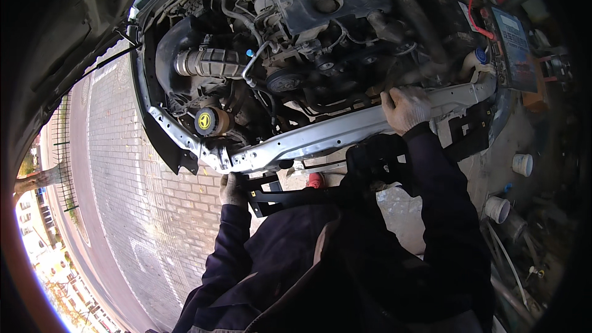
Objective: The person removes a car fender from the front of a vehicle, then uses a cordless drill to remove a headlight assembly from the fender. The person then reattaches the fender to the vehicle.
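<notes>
Dark blue work-jacket sleeves fill the near middle of the view, both forearms reaching away toward the open front of a car. At the near left, the gloved left hand (232, 189) is curled around the left end of a silver front crossmember (320, 139), just beside a black bracket (271, 197) that hangs under it. Farther to the right, the gloved right hand (404, 108) lies on top of the same beam, fingers folded over its far edge; whether they grip tight or only rest there cannot be told.

This beam runs across the front of the engine bay, its long axis going from near left to far right, with the right end lying farther off and ending near a blue-capped reservoir (481, 55). Its broad face is turned up toward the camera.

Judging by the two-handed hold, the step in hand looks like seating or shifting the crossmember on the car's front. A next move would call for both ends kept level and moved together, since the black bracket and the yellow-capped tank (206, 121) sit close behind the left end. Brick paving (135, 166) lies to the left.
</notes>
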### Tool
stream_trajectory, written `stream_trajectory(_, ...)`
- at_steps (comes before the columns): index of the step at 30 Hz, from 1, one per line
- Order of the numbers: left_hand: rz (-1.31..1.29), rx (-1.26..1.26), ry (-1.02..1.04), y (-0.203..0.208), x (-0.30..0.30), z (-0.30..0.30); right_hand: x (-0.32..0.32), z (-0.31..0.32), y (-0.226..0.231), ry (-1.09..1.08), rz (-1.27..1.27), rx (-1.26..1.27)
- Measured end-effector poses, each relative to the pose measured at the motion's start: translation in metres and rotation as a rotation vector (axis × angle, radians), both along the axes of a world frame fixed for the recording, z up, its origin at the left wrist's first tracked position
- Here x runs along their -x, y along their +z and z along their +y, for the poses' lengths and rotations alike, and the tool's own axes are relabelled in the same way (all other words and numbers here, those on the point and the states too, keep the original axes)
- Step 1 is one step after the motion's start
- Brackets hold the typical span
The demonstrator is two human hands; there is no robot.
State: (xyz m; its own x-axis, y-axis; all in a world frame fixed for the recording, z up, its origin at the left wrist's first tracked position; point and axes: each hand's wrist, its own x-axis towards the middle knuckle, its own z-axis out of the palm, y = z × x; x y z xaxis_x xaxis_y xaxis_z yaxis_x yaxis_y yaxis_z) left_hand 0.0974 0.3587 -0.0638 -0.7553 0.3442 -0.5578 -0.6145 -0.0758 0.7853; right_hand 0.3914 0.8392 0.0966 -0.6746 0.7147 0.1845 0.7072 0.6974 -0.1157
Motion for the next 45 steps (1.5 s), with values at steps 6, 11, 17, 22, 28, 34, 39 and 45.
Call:
stream_trajectory(6,0.039,-0.082,-0.085,-0.027,0.001,-0.008,0.0,0.001,-0.002,0.015,0.001,-0.046)
stream_trajectory(11,-0.113,-0.038,-0.123,-0.046,0.01,-0.015,0.0,0.002,-0.004,-0.022,-0.009,-0.031)
stream_trajectory(17,-0.018,-0.083,-0.135,-0.043,0.005,-0.014,-0.002,0.002,-0.004,-0.008,0.038,-0.05)
stream_trajectory(22,0.003,-0.012,-0.156,-0.019,0.001,-0.009,-0.001,0.001,-0.004,-0.058,0.026,0.018)
stream_trajectory(28,0.003,0.022,-0.191,-0.015,0.003,-0.006,-0.002,0.002,-0.003,-0.059,0.028,0.02)
stream_trajectory(34,0.014,0.128,-0.158,-0.024,0.003,-0.003,-0.002,0.003,-0.002,0.011,0.061,-0.049)
stream_trajectory(39,0.096,0.244,-0.162,-0.002,-0.002,-0.004,-0.001,0.002,-0.004,-0.069,0.044,0.071)
stream_trajectory(45,0.776,0.614,0.12,0.056,-0.002,0.02,-0.002,0.005,-0.006,0.018,0.102,-0.072)
